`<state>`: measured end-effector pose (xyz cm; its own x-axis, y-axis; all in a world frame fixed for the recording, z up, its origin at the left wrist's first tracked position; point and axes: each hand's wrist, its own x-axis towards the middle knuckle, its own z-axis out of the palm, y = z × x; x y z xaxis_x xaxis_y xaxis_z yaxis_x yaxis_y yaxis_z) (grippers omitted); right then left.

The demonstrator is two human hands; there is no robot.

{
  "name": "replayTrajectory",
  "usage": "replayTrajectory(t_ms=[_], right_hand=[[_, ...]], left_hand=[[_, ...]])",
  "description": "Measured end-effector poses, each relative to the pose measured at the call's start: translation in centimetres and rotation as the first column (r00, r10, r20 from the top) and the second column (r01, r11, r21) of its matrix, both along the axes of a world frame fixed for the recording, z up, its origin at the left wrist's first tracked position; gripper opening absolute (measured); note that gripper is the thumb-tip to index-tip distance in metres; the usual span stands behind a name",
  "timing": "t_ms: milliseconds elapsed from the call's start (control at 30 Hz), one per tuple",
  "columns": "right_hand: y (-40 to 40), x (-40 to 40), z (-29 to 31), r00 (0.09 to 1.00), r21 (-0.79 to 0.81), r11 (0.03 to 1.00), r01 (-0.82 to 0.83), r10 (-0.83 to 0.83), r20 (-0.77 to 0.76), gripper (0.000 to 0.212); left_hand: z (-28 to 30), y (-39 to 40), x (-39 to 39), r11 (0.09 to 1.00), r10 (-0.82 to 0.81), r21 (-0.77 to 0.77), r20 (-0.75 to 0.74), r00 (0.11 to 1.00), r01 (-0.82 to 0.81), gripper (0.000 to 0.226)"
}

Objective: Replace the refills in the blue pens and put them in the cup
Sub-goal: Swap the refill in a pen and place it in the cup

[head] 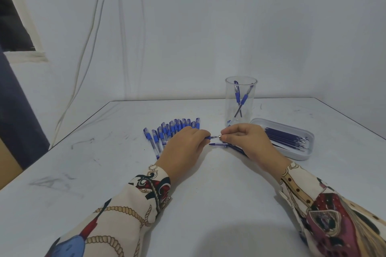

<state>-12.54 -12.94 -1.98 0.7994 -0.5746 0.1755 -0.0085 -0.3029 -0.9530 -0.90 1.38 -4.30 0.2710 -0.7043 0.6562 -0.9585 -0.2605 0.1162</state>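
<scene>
Blue pens (173, 129), clear cup (240, 101), white tray (300, 155)

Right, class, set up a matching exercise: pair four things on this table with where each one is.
Things:
1. clear plastic cup
2. white oblong tray
3. row of capped blue pens
4. open blue pen

Places:
A. between the left hand and right hand
B. holds loose refills
C. left of the hands
D. holds two pens

Pairs: 1-D, 2-B, 3-C, 4-A

1. Left hand (183, 148): palm down, fingers curled, fingertips pinching a pen (213, 137).
2. Right hand (248, 142): palm down, thumb and forefinger pinching the pen's metal tip.
3. Both forearms: patterned sleeves.
</scene>
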Motion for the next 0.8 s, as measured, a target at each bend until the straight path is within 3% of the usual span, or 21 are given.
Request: replayTrajectory(t_ms=[300, 433, 533, 700, 800], right_hand=[[0.32, 0.37, -0.40, 0.998, -0.011, 0.998, -0.067, 0.067, -0.001, 0.004], [0.72, 0.56, -0.63, 0.998, -0.189, 0.982, -0.023, 0.010, -0.069, 0.031], [0.90, 0.48, -0.57, 0.996, -0.199, 0.980, -0.018, -0.001, -0.091, 0.038], [0.91, 0.25, -0.25, 0.993, -0.186, 0.980, -0.068, 0.049, -0.105, 0.009], [0.90, 0.36, -0.59, 0.992, -0.233, 0.970, -0.068, 0.040, -0.121, 0.021]], left_hand=[[0.20, 0.03, -0.30, 0.999, -0.034, -0.016, 0.018, 0.999, 0.034, 0.016], [0.28, -0.02, -0.37, 0.998, -0.051, -0.024, 0.036, 0.998, 0.052, 0.015], [0.26, -0.06, -0.28, 0.997, -0.065, -0.024, 0.054, 0.996, 0.067, 0.015], [0.20, -0.04, -0.14, 0.998, -0.062, -0.021, 0.030, 0.998, 0.062, 0.015], [0.22, -0.02, -0.13, 0.997, -0.067, -0.027, 0.043, 0.997, 0.069, 0.014]])
